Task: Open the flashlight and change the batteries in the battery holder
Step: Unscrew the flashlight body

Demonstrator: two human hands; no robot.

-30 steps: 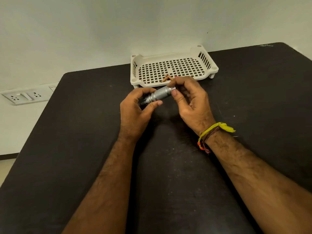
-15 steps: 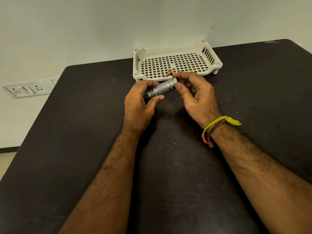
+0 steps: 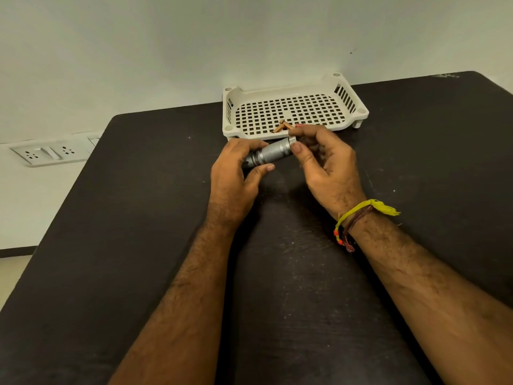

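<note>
Here both hands point(image 3: 236, 173) point(image 3: 324, 165) grip the flashlight point(image 3: 273, 153) (silver, knurled).

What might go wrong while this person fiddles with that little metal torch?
The right hand pinches only the very end of the flashlight, so a loosened cap might slip and roll across the table. The left hand holds the other end with fingertips; the body could drop. The batteries lie near the tray edge.

flashlight point(image 3: 273, 153) | silver, knurled | held tilted above table | batteries point(image 3: 282, 127) | copper-coloured, in tray
</note>
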